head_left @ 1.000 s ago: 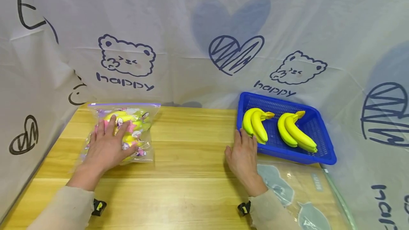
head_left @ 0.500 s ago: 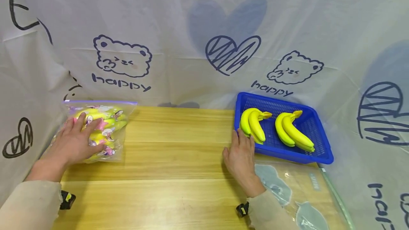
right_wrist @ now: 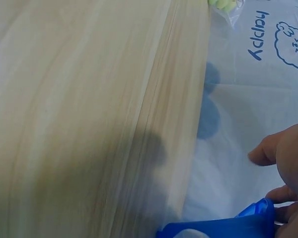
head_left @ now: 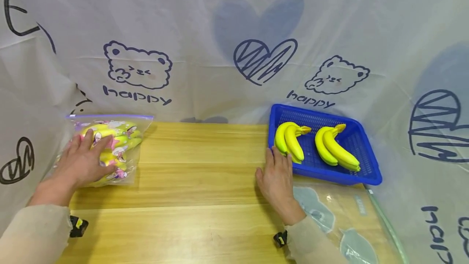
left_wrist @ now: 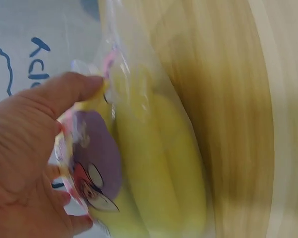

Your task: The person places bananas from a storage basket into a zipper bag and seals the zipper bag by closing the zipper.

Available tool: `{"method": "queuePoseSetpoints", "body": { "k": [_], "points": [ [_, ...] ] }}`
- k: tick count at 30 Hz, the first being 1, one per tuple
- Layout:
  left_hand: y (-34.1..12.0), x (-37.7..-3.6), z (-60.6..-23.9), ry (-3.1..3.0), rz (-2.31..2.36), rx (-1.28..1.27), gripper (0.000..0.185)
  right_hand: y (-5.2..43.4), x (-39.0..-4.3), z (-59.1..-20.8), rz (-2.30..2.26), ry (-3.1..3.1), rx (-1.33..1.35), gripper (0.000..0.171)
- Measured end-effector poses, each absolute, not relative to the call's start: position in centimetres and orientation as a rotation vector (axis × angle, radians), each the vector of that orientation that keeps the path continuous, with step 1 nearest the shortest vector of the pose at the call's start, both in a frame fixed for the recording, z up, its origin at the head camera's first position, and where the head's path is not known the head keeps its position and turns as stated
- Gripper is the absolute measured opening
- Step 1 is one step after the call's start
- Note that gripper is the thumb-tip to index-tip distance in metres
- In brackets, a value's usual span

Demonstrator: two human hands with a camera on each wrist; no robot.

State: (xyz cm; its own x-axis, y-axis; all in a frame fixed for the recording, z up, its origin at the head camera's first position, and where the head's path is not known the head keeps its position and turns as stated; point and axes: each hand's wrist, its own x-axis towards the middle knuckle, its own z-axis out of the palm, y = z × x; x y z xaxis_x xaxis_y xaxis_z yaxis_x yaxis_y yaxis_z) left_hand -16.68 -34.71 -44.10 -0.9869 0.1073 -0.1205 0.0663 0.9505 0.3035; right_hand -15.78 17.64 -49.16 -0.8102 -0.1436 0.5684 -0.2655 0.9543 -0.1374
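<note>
A person sits at a wooden table (head_left: 205,182). Their left hand (head_left: 82,162) lies flat, fingers spread and straight, on a clear printed zip bag (head_left: 110,146) of yellow bananas at the table's far left edge. The right hand (head_left: 276,178), fingers relaxed and straight, rests against the near corner of a blue basket (head_left: 360,174) holding two banana bunches (head_left: 315,144). Sliding the bag well probably calls for even downward palm pressure, keeping the bag fully on the tabletop.
</note>
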Motion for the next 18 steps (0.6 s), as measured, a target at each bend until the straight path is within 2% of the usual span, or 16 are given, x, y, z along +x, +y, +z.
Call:
{"method": "queuePoseSetpoints", "body": {
  "k": [7,18],
  "points": [
    [-33.4,-16.0,-44.3,3.025,0.505,0.095,0.087,18.2,-15.4,-48.6,0.320,-2.556,0.353,0.059],
    [-31.9,-14.5,-45.2,2.997,0.559,0.019,0.098,21.0,-12.4,-47.4,0.483,-2.562,0.281,0.056]
  ]
}}
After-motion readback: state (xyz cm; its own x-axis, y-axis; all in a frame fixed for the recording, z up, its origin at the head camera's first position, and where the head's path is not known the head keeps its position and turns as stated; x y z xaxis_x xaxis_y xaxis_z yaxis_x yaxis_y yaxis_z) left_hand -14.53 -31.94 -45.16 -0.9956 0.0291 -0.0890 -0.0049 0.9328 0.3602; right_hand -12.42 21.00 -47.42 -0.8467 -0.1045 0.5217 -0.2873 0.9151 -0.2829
